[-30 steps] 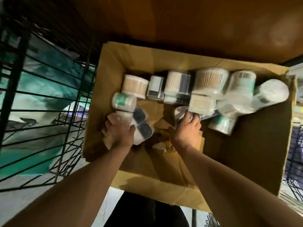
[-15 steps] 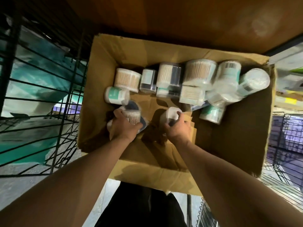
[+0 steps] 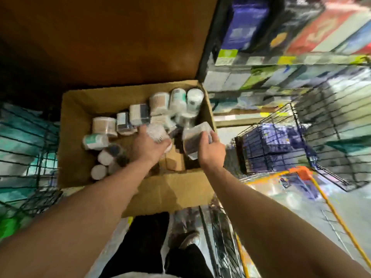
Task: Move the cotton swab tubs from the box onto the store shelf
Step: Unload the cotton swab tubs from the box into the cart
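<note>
**Both hands loaded over the box; shelf lay to the right**

One round tub (image 3: 156, 131), showing an end of white swab tips, sat in the left hand (image 3: 149, 146), whose fingers were curled around its side. A second, clear tub (image 3: 194, 138) with dark contents was gripped from below by the right hand (image 3: 210, 151), thumb and fingers wrapped around its lower part. Its long axis ran roughly from 6 to 12 o'clock, leaning slightly toward 1. Both tubs were held above the right half of the box (image 3: 76, 121), with the clear one near the right wall.

The loose tubs (image 3: 158, 101) lay in the box from 9 to 12 o'clock of the left hand, most of them on their sides along the far wall. A few more lay near the left forearm.

The store shelf (image 3: 261, 81), blurred, stood at about 2 o'clock from the hands, beyond the box's right wall. A wire basket (image 3: 281, 149) stood at 3 o'clock.

Judgement: the right hand was nearer the shelf and would likely arrive first, while the left would have to cross above the box. The exact shelf slot could not be determined.
</note>
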